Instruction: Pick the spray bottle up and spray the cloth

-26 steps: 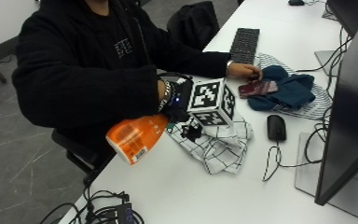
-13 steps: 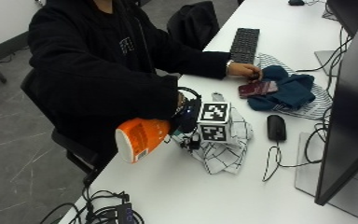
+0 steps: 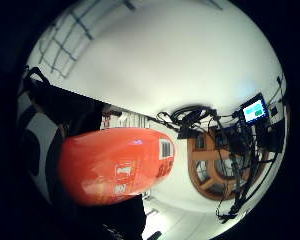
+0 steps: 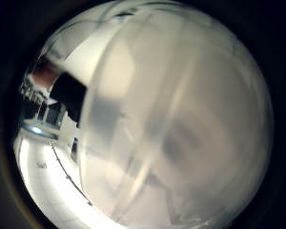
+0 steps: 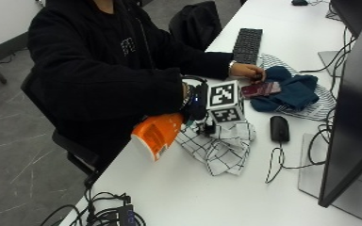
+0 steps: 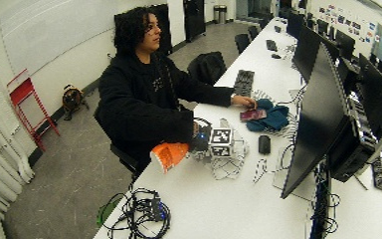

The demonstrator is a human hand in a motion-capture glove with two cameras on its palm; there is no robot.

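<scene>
My gloved right hand (image 5: 195,101) grips an orange spray bottle (image 5: 158,134) by its top. The bottle hangs tilted over the table's near edge, its body pointing away from the cloth. A white checked cloth (image 5: 225,146) lies crumpled on the table right beside and under the hand. In the wide outside view the bottle (image 6: 169,153) and cloth (image 6: 227,164) stand the same way. The orange bottle body (image 3: 115,165) fills the little finger side view, with the cloth's grid (image 3: 70,35) beyond it. A pale translucent surface covers the thumb side view.
The bare left hand (image 5: 247,70) rests on a dark red wallet (image 5: 261,88) on a blue cloth (image 5: 291,92). A black mouse (image 5: 279,128), a keyboard (image 5: 247,44) and a monitor (image 5: 350,108) are close by. Cables (image 5: 105,214) lie at the table's near end.
The hand with the bottle dipped toward the cloth half a second ago and has risen again. The bottle now sits slightly nearer the cloth.
</scene>
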